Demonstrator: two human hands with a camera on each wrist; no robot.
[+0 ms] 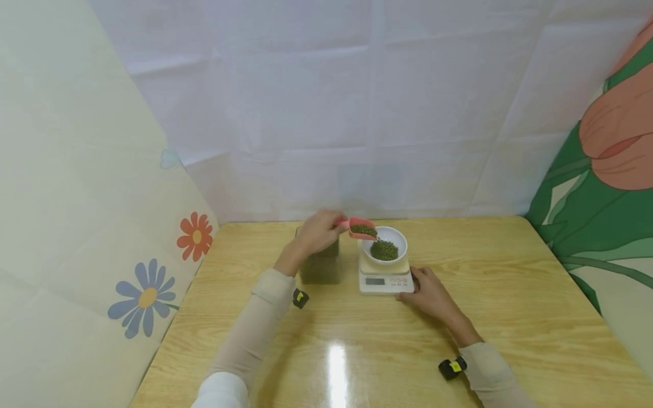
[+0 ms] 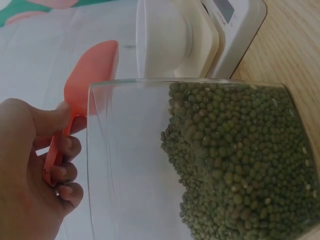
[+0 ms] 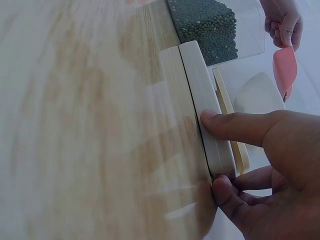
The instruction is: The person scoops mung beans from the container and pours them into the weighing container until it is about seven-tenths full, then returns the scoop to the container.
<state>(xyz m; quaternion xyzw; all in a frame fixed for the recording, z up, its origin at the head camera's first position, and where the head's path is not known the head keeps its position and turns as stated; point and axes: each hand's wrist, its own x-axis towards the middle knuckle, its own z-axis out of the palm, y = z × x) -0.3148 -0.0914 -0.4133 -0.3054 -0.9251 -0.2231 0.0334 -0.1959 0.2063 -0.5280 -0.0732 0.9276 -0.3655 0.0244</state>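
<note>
My left hand (image 1: 320, 231) grips the handle of a red scoop (image 2: 91, 75) loaded with green mung beans. The scoop tilts over the rim of a white bowl (image 1: 402, 238), and a few beans seem to be dropping from its lip. A heap of mung beans (image 1: 384, 250) lies in the bowl, which sits on a white kitchen scale (image 1: 368, 288). My right hand (image 1: 431, 292) holds the scale's front right corner, thumb on the front face and fingers at the side. Below my left hand stands a clear container (image 2: 132, 150), partly filled with mung beans (image 2: 245, 160).
Everything stands on a wood-grain table (image 1: 357, 328) near its back edge. A white cloth (image 1: 306, 113) hangs behind it. Panels with a printed blue flower (image 1: 148, 297) and large tulips (image 1: 622, 136) flank the table.
</note>
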